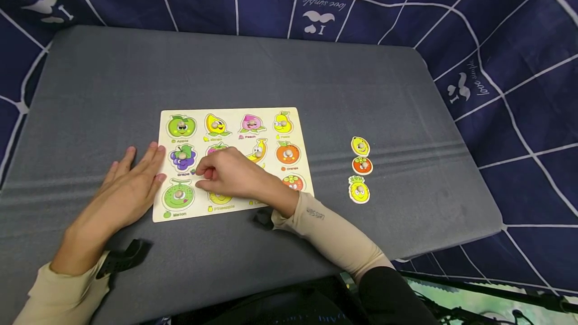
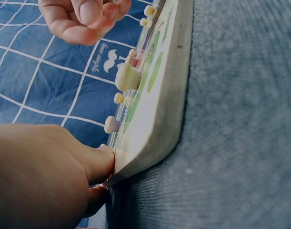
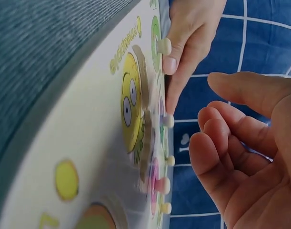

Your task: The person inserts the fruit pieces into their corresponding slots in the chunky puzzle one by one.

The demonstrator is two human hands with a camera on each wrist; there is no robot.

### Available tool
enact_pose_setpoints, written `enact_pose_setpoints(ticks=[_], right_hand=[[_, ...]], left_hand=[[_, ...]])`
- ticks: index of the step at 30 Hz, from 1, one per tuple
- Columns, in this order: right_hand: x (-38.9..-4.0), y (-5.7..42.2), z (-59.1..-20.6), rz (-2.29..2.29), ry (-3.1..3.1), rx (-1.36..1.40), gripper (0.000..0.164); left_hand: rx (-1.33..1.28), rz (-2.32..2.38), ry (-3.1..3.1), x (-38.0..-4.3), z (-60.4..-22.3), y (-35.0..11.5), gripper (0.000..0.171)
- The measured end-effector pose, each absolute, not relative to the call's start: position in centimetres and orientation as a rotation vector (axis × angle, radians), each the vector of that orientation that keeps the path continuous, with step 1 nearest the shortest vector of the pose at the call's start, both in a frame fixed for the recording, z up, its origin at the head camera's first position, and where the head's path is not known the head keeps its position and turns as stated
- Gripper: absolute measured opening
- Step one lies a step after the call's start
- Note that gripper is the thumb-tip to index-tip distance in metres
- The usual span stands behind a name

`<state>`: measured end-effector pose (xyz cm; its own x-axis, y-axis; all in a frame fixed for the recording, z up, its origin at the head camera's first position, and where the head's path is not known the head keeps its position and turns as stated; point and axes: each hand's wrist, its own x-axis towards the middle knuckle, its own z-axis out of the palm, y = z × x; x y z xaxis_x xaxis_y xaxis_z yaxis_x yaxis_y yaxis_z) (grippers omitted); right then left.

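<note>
A wooden fruit puzzle board (image 1: pixel 235 142) lies on the grey table. My left hand (image 1: pixel 124 189) lies flat at its left side, with straight fingers and the thumb touching the edge. Over the lower middle of the board hovers my right hand (image 1: pixel 237 172), fingers loosely curled and nothing between thumb and fingertips in the right wrist view. Below it is the pineapple recess (image 3: pixel 131 102), which shows a printed face and no knob. Knobbed pieces sit in the board, among them a melon (image 1: pixel 178 196), grapes (image 1: pixel 182 158) and an apple (image 1: pixel 181 126). My right hand partly hides the strawberry (image 1: pixel 217 148).
Right of the board, three loose knobbed pieces lie in a column on the table: a lemon (image 1: pixel 360 146), a red-orange fruit (image 1: pixel 363 165) and a pineapple (image 1: pixel 358 190). A blue checked cloth (image 1: pixel 266 6) hangs behind the grey table (image 1: pixel 235 69) and down its right side.
</note>
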<state>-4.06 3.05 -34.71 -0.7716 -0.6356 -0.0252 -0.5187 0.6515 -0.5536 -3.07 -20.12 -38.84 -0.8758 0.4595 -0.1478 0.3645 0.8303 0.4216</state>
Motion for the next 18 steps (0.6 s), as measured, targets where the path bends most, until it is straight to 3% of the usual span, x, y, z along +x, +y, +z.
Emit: enact_pose_setpoints(ticks=[18], right_hand=[[-4.0,5.9,-34.9,-0.935,2.651,-0.936,0.010]], left_hand=[[0.648,0.571,2.761,-3.2,-38.8,-20.2,0.056]])
